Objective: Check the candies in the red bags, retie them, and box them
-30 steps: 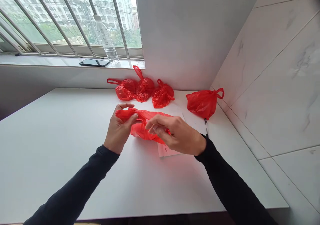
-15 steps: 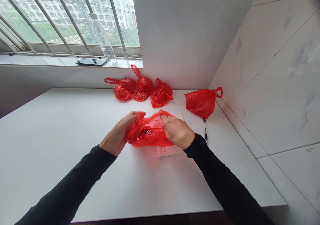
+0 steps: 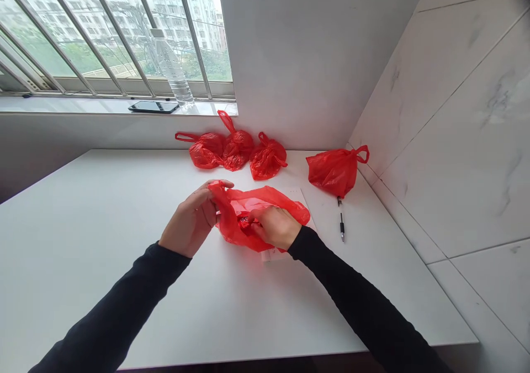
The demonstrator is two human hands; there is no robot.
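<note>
Sleeves [image 3: 120, 301], long and black, ran up from the lower left and lower right of the frame to my left hand [image 3: 190, 218] and right hand [image 3: 279, 226]. Between them, at the middle of the frame, was the open bag [image 3: 244, 237], thin and red, its mouth spread wide. My left hand gripped the left edge, fingers bent around the film. My right hand was inside the mouth, its fingers curled beside a packet [image 3: 243, 219] with dark lettering; I could not tell whether they had hold of it.

Under the bag, paper [image 3: 269, 255] with small print showed at the lower edge. It lay on the white counter [image 3: 83, 240]. Right of it lay a pen [image 3: 342, 226], its upper end close against the right-hand bag [image 3: 333, 171], which was gathered shut with a loop pointing right.

Above my hands in the frame, along the back of the counter, three more gathered bags [image 3: 268, 157] sat in a close row, red like the others.

At the upper left, a clear bottle [image 3: 174, 72] stood on the sill [image 3: 62, 105], with a phone [image 3: 153, 106] lying flat just left of its base. Behind them rose metal bars, with pale buildings and greenery outside. Veined tiles [image 3: 464, 141] covered the wall at the right.
</note>
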